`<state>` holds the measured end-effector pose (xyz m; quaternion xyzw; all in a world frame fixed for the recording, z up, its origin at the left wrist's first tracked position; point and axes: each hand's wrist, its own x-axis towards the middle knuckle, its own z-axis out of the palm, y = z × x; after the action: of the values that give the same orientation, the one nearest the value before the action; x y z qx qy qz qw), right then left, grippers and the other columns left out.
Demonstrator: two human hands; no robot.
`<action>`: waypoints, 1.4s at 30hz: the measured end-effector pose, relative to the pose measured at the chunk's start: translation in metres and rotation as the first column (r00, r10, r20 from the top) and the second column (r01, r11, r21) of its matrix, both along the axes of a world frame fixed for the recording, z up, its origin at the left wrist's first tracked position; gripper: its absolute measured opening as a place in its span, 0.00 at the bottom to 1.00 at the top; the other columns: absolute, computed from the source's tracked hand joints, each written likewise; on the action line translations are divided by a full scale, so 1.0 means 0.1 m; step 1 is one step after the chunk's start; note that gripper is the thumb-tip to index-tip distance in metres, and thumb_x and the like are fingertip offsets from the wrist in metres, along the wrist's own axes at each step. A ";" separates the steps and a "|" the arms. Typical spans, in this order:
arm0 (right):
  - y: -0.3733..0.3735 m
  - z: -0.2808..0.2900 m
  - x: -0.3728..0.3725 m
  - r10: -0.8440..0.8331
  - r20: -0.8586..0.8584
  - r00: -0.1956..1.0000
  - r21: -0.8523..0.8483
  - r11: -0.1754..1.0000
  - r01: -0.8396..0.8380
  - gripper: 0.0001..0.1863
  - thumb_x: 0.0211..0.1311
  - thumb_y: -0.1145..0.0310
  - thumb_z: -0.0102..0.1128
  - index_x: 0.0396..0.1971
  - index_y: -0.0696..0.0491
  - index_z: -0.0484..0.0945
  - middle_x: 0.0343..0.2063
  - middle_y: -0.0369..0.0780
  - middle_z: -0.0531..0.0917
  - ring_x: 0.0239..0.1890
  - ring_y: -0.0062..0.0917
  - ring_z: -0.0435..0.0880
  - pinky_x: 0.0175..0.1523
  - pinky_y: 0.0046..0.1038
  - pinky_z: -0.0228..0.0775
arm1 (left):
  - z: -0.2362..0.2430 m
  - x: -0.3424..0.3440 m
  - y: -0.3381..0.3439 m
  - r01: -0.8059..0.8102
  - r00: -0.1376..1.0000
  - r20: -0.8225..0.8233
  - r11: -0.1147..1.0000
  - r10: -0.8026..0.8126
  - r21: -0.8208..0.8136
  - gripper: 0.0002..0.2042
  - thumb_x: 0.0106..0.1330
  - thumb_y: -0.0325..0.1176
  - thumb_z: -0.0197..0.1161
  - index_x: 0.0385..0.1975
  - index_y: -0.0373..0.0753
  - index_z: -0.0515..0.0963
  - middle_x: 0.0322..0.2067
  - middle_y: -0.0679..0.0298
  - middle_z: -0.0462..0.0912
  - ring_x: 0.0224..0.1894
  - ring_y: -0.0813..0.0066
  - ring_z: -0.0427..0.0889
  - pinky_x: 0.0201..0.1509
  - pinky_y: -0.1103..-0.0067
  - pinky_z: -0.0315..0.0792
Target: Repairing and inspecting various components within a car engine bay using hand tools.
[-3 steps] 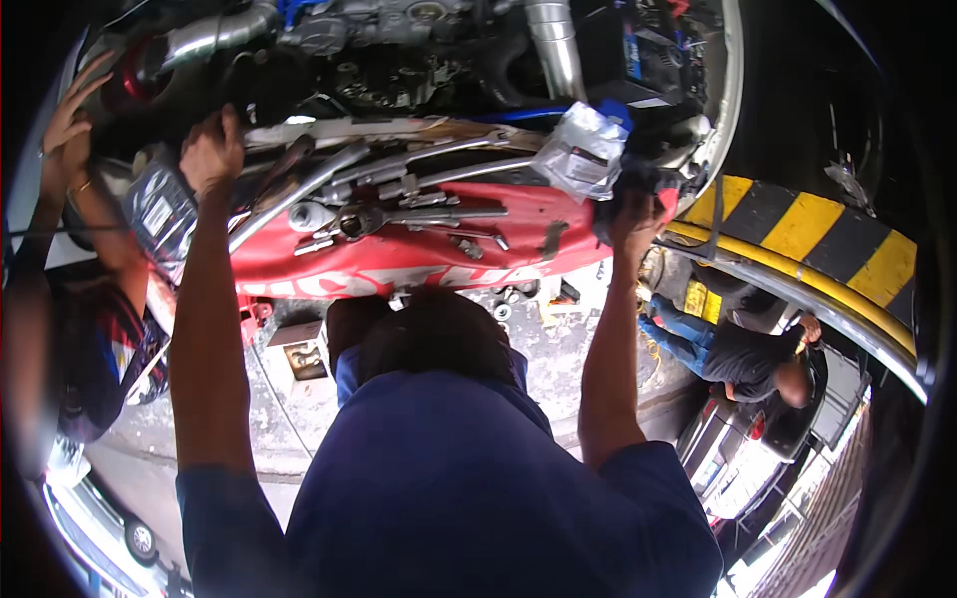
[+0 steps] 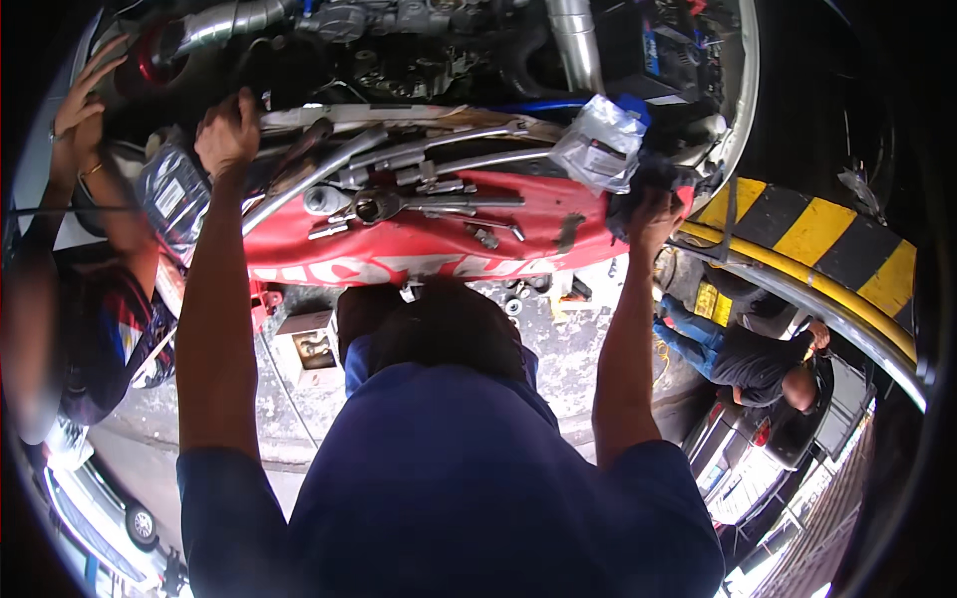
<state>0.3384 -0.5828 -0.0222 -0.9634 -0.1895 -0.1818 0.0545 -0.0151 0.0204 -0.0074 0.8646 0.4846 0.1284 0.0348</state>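
My left hand [image 2: 227,135] is closed at the front edge of the engine bay, its fingers curled; whatever lies under them is hidden. My right hand [image 2: 653,219] grips a dark cloth [image 2: 626,211] at the right end of a red fender cover [image 2: 399,239]. Between my hands, ratchets [image 2: 379,206], long chrome bars [image 2: 469,165] and sockets lie on the cover. A clear plastic bag [image 2: 601,145] with a label sits just above my right hand. Beside my left forearm is another packaged item [image 2: 174,194] in clear plastic.
An engine [image 2: 399,60] with silver pipes and a battery [image 2: 663,55] lies beyond the cover. At the left, another person's hands [image 2: 85,115] reach over the car's edge. A cardboard box [image 2: 307,349] stands on the floor. Right of me are a yellow-and-black striped barrier [image 2: 812,239] and another person [image 2: 763,364].
The view has shifted slightly, so the car and tools appear a little farther right and higher. Both my hands keep their places against the car.
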 end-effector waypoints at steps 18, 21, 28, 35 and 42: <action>-1.35 1.63 0.34 0.334 -0.087 0.938 0.516 0.821 -0.245 0.12 0.65 0.70 0.61 0.46 0.55 0.83 0.55 0.48 0.83 0.58 0.39 0.82 0.64 0.31 0.73 | 0.07 0.06 -0.05 0.042 0.998 0.054 0.999 -0.040 -0.035 0.29 0.74 0.63 0.41 0.53 0.51 0.84 0.49 0.48 0.85 0.54 0.45 0.82 0.59 0.57 0.73; -1.33 1.82 0.25 0.344 -0.303 0.889 0.758 0.652 0.007 0.13 0.63 0.69 0.63 0.47 0.54 0.83 0.52 0.47 0.85 0.55 0.37 0.84 0.63 0.29 0.74 | 0.09 0.05 -0.08 0.022 0.999 0.024 0.998 -0.021 -0.061 0.29 0.74 0.63 0.41 0.54 0.50 0.84 0.49 0.48 0.85 0.55 0.45 0.82 0.60 0.57 0.73; 1.27 1.44 -1.07 0.558 -0.628 0.543 0.770 0.548 0.327 0.15 0.64 0.64 0.65 0.48 0.53 0.83 0.47 0.41 0.87 0.47 0.33 0.86 0.55 0.31 0.78 | 0.08 0.03 -0.07 -0.007 0.999 0.053 1.000 0.008 -0.005 0.25 0.74 0.59 0.44 0.44 0.50 0.86 0.43 0.48 0.87 0.50 0.46 0.84 0.57 0.57 0.75; 3.10 1.13 -0.24 0.691 -0.722 0.035 0.561 0.555 0.615 0.18 0.65 0.59 0.66 0.50 0.52 0.84 0.42 0.36 0.89 0.40 0.30 0.88 0.47 0.33 0.82 | 0.08 0.10 -0.07 0.013 0.997 0.075 1.000 -0.014 0.011 0.25 0.74 0.59 0.46 0.42 0.48 0.86 0.42 0.49 0.87 0.48 0.46 0.84 0.55 0.58 0.76; 4.12 -0.30 -0.24 0.300 -0.951 0.073 0.302 0.854 0.424 0.19 0.66 0.54 0.63 0.49 0.52 0.84 0.44 0.42 0.88 0.40 0.32 0.88 0.46 0.34 0.81 | 0.02 -0.07 0.02 0.047 0.994 0.098 0.994 -0.056 0.098 0.21 0.74 0.54 0.50 0.35 0.45 0.85 0.35 0.54 0.87 0.43 0.51 0.85 0.51 0.60 0.76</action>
<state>0.3147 -0.1707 -0.0522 -0.7749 0.0000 0.4774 0.4143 -0.0221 0.0225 -0.0055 0.8699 0.4530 0.1942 0.0210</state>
